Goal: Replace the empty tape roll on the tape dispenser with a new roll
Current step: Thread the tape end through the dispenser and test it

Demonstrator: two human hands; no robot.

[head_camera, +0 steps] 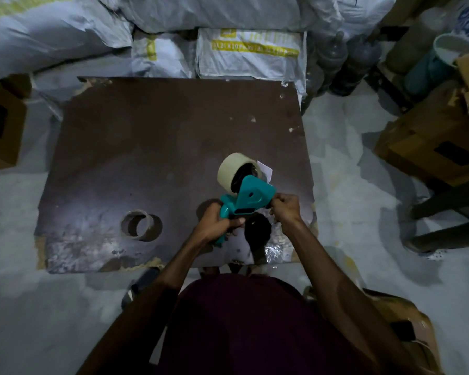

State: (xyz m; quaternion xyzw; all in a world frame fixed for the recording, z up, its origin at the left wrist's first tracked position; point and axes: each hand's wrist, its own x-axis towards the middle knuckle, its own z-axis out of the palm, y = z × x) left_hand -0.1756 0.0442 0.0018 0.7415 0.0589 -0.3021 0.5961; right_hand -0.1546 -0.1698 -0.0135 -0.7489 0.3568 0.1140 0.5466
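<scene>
Already seated on the spindle of the teal plastic handheld tape dispenser: the full, pale beige roll of packing tape, raised above the worn dark brown board rather than rested on it, probably to leave the underside free for threading. Wrapped round the dispenser's handle: the left hand, fingers curled tight, tilting the roll end away from the body and keeping the frame steady. Pinched at the blade end of the dispenser: the right hand, fingers closed on something small there, likely the loose tape end being drawn toward the cutter, though too dim to tell for certain. Laid on its side on the board, well apart to the left of the hands: the bare brown cardboard tape core, set out of the way, presumably as the spent roll. Stacked beyond the far edge of the board: grey woven sacks with yellow print. Judged nearly finished, with only the feeding of the tape through the front apparently left.
</scene>
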